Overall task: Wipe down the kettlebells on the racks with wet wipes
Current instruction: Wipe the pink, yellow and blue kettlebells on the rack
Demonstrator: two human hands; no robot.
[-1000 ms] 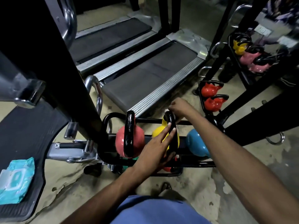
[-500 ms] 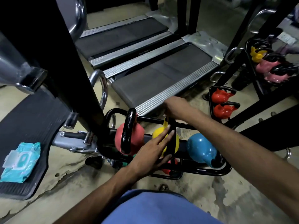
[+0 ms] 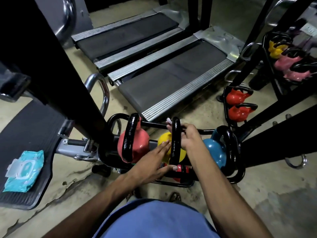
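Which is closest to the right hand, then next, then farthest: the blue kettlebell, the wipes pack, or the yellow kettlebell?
1. Yellow kettlebell, its handle gripped by the right hand.
2. Blue kettlebell, just to the right.
3. Wipes pack, far left on the mat.

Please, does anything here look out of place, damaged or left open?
Two things. The wet wipes pack lies on the black floor mat at the left, away from the rack, and its lid flap seems left open, so the wipes may dry. The floor coating beside the mat is cracked and flaking.
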